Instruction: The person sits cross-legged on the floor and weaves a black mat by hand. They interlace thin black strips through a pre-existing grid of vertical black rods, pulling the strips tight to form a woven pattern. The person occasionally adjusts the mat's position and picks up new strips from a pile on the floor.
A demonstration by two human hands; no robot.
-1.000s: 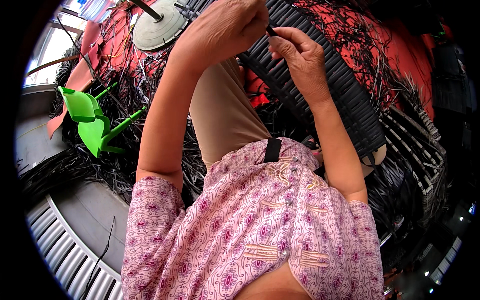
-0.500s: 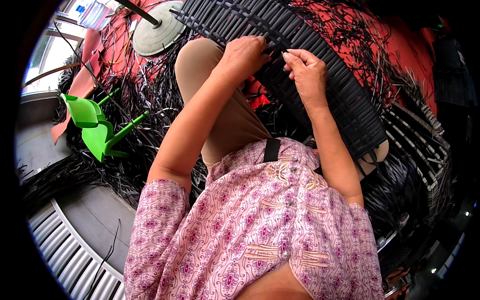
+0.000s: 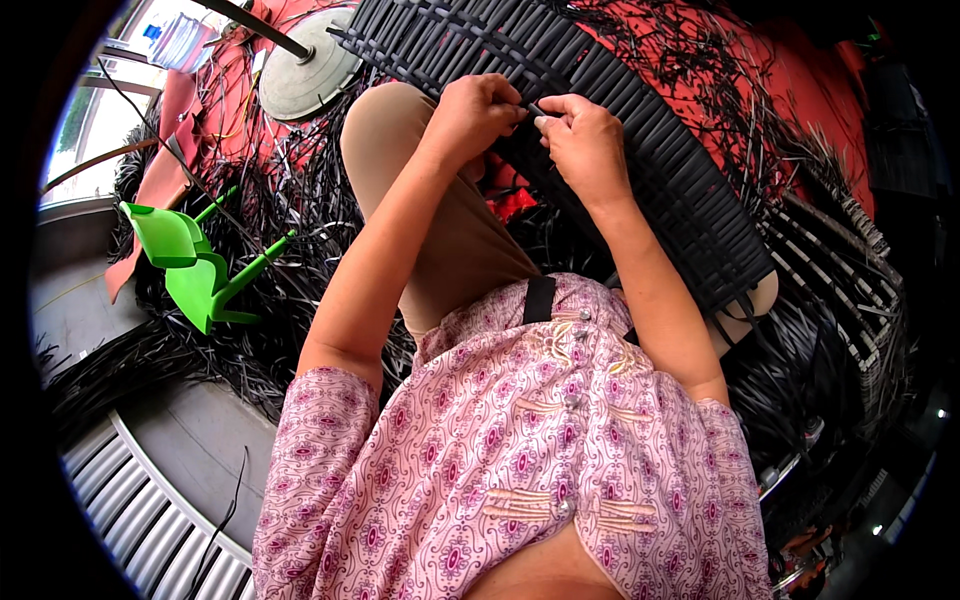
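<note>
Here, pinching, apparently, a dark strip [image 3: 534, 109] in the fingers of the right hand [image 3: 590, 150], just beside the left hand [image 3: 466, 118]; cannot tell about the left fingers: perhaps closed on the strip too, perhaps only bent near it. Look up and right of the fingertips for the black woven panel [image 3: 655, 125], long axis slanting from top centre of the frame down to middle right. Closer over it with the right hand; only at its lower-left edge with the left. Beyond, notice the red floor [image 3: 825, 115] at upper right, heaped loose black strips [image 3: 795, 350] at middle right, a green plastic chair [image 3: 192, 285] at left, a round grey base [image 3: 295, 85] at upper left.
</note>
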